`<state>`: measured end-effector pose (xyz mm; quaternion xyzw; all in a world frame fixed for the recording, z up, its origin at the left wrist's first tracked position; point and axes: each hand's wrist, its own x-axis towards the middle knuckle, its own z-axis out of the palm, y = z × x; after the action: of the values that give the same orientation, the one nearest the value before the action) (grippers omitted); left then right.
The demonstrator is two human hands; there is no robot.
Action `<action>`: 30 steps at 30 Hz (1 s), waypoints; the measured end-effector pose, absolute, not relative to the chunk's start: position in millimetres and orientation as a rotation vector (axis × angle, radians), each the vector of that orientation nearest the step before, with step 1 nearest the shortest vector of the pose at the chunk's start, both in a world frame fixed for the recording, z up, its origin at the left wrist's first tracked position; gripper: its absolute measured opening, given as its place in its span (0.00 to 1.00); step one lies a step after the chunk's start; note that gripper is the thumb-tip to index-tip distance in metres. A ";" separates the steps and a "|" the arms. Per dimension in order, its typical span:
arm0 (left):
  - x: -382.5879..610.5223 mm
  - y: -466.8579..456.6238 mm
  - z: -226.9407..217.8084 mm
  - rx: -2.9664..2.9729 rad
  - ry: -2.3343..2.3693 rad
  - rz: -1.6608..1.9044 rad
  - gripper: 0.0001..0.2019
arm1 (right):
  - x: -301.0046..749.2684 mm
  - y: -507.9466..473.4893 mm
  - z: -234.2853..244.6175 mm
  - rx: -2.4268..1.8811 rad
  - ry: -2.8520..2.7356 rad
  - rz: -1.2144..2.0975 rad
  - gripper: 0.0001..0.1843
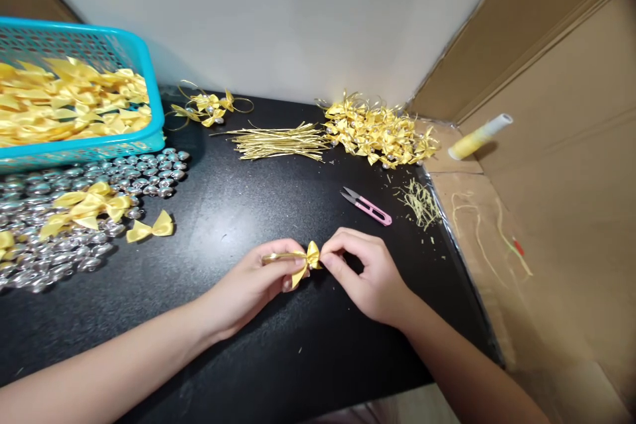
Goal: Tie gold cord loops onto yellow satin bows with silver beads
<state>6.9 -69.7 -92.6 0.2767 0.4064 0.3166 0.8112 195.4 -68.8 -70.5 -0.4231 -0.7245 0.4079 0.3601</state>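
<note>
Over the black table [238,212], my left hand [253,285] pinches a small yellow ribbon bow [309,260] together with a thin gold wire tie that lies across my fingers. My right hand [365,271] has its fingers pinched on the bow's right side. Both hands meet at the bow near the table's front middle. Whether a silver bead sits in the bow is hidden by my fingers.
A turquoise basket [149,106] of yellow bows stands at the back left. Silver beads [74,212] with loose bows lie at the left. Gold wire ties [281,141], a heap of finished bows [380,132], pink snips [368,207], wire trimmings [422,202] and a glue stick [479,136] lie behind.
</note>
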 end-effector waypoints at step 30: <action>16.1 -78.4 -91.2 1.086 1.121 0.763 0.15 | 180.4 -82.9 -77.5 -1.247 -1.996 0.547 0.06</action>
<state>16.1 -78.4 -91.2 0.4774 0.4926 0.3352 0.6458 180.4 -82.9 -77.5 -0.4824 -0.7724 0.2118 0.3547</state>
